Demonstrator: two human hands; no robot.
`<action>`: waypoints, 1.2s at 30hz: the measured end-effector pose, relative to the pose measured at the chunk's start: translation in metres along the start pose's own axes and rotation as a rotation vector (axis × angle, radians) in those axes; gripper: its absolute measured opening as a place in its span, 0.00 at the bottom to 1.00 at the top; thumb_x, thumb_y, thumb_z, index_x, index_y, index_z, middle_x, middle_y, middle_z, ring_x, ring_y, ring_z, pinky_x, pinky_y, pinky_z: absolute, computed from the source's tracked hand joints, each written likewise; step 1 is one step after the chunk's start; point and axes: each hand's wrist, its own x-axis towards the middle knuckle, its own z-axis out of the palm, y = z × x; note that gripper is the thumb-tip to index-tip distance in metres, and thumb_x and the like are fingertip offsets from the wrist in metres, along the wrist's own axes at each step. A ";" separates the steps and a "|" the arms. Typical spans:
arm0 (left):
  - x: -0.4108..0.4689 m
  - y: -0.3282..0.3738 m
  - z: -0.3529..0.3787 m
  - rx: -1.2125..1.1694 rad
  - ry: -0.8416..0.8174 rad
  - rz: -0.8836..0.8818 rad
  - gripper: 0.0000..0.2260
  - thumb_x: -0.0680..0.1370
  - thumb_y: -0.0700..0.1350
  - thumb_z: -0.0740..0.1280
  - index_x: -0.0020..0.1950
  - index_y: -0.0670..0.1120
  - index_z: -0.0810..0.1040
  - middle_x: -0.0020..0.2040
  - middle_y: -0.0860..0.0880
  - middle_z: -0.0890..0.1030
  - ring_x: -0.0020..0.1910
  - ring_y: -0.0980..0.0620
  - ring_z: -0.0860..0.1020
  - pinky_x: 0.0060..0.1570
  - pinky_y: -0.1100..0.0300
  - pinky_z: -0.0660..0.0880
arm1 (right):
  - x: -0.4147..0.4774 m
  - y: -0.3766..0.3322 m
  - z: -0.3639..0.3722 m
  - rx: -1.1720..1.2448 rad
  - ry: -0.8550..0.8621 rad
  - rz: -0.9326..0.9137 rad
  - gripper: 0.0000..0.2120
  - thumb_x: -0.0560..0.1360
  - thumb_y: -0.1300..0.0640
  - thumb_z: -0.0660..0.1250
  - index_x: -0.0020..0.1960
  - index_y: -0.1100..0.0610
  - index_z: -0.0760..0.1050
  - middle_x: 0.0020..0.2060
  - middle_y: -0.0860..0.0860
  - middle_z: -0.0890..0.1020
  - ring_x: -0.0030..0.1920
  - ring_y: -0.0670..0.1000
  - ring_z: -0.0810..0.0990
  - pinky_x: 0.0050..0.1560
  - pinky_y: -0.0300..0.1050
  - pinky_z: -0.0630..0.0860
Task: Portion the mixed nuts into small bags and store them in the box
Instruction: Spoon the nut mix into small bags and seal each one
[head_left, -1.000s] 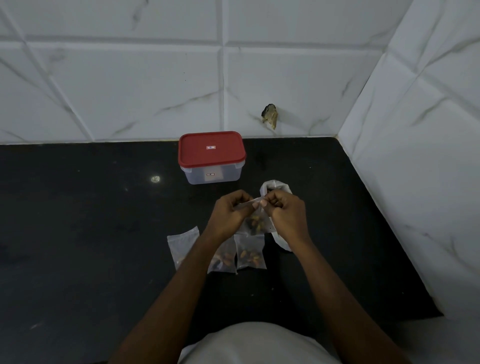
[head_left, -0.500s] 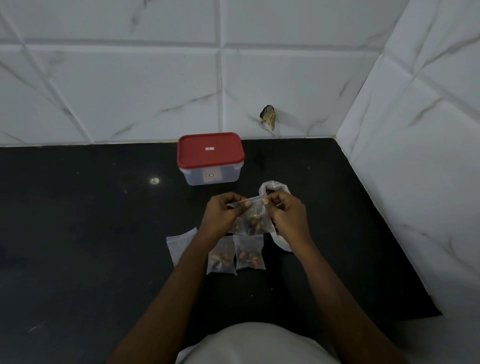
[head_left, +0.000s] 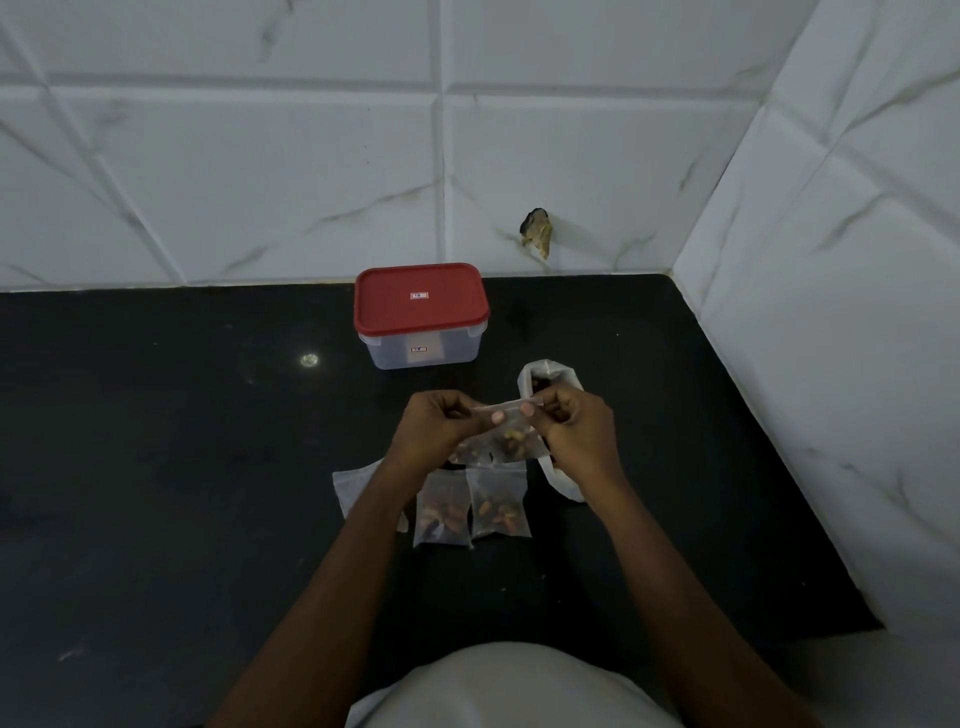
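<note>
Left hand (head_left: 434, 431) and right hand (head_left: 579, 434), each grip pinching small bag (head_left: 511, 440) top, big bag (head_left: 546, 371) partly hidden behind right hand

A black countertop (head_left: 156, 467) meets white marble-veined wall tiles (head_left: 260, 171) in dim light.

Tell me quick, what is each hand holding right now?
Left hand: closed, pinching the top edge of a small bag of nuts.
Right hand: closed, pinching the same bag's top edge.
</note>
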 end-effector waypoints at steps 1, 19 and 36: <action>0.000 -0.001 -0.001 0.001 -0.013 -0.013 0.06 0.71 0.44 0.75 0.42 0.42 0.82 0.45 0.40 0.84 0.45 0.42 0.82 0.52 0.43 0.78 | 0.000 0.000 0.000 -0.001 0.002 0.004 0.06 0.75 0.62 0.72 0.41 0.53 0.80 0.35 0.42 0.82 0.37 0.35 0.80 0.37 0.27 0.72; -0.004 -0.009 -0.012 -0.241 -0.020 -0.041 0.05 0.69 0.41 0.75 0.43 0.42 0.84 0.45 0.45 0.85 0.47 0.49 0.83 0.48 0.58 0.80 | -0.002 -0.001 0.006 0.124 0.010 0.109 0.09 0.75 0.62 0.71 0.37 0.53 0.79 0.36 0.56 0.84 0.40 0.56 0.83 0.43 0.53 0.80; -0.001 -0.012 0.006 -0.219 -0.054 0.049 0.09 0.75 0.43 0.71 0.50 0.38 0.80 0.45 0.40 0.82 0.44 0.46 0.81 0.45 0.52 0.79 | 0.000 0.000 0.014 0.328 -0.039 0.226 0.06 0.76 0.63 0.70 0.41 0.57 0.80 0.37 0.58 0.84 0.38 0.52 0.82 0.39 0.48 0.79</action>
